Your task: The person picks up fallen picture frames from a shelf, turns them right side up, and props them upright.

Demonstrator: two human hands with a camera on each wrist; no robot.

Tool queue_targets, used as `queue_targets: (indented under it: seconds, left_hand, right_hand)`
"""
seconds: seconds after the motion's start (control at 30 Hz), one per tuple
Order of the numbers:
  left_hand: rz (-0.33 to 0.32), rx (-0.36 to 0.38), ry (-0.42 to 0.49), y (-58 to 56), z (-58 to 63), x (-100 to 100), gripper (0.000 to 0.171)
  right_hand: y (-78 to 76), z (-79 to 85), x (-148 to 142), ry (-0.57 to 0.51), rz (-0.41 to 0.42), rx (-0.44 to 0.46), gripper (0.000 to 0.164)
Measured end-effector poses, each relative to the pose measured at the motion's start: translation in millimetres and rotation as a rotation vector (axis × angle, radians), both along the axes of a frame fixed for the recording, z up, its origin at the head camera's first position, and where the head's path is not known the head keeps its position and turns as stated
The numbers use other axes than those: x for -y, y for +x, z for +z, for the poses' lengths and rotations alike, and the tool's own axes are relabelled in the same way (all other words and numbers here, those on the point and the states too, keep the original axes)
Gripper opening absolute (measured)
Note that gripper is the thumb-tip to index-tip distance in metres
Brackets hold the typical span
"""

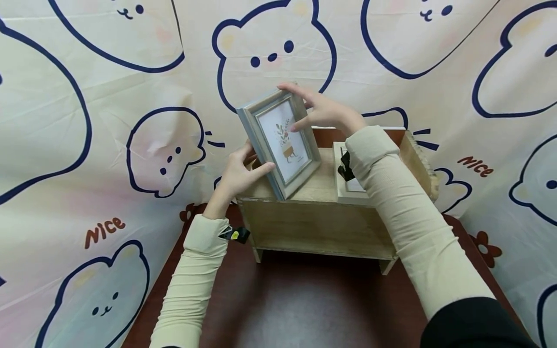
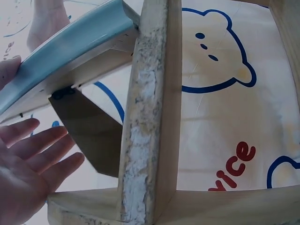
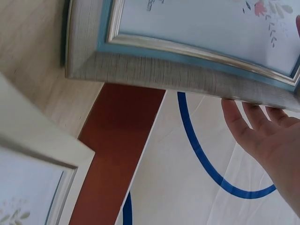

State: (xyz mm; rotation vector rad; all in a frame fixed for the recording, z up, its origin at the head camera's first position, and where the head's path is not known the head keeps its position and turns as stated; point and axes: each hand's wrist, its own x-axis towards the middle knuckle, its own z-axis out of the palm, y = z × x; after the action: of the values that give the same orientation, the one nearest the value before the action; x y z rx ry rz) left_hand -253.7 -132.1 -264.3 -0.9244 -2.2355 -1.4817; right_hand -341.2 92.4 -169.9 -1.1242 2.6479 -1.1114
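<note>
A picture frame (image 1: 283, 145) with a grey and blue border and a plant print stands tilted over the left part of a small wooden cabinet (image 1: 317, 224). My left hand (image 1: 238, 171) holds its left side, thumb along the edge and fingers behind. In the left wrist view, those fingers (image 2: 61, 136) spread beside the frame's dark fold-out stand (image 2: 93, 136). My right hand (image 1: 324, 111) grips the upper right side, with one finger over the top corner and the thumb in front of the print; its other fingertips (image 3: 229, 105) meet the edge in the right wrist view.
A second, cream-coloured frame (image 1: 341, 181) lies on the cabinet top under my right forearm. A raised side panel (image 1: 417, 159) and a red-brown back strip (image 3: 117, 140) bound the top. Printed cloth (image 1: 165, 87) hangs close behind; the dark red floor (image 1: 304, 304) lies in front.
</note>
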Motion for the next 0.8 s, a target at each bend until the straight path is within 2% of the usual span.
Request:
queue_targets:
  seconds: [0.13, 0.3, 0.53, 0.8]
  left_hand:
    - [0.025, 0.008, 0.029, 13.0, 11.0, -1.0, 0.055]
    - [0.084, 0.030, 0.046, 13.2, 13.1, 1.6, 0.042]
    - [0.146, 0.070, 0.019, -13.4, -0.5, 18.5, 0.046]
    - [0.125, 0.134, -0.024, -24.0, 3.2, 28.7, 0.046]
  right_hand:
    - [2.5, 1.2, -4.6, 0.006, -0.029, 0.008, 0.089]
    - [5.7, 1.0, -12.4, -0.002, -0.038, 0.033, 0.087]
    - [10.9, -0.4, -21.6, -0.012, -0.056, 0.088, 0.087]
    - [16.4, 0.4, -25.0, -0.049, -0.028, 0.091, 0.087]
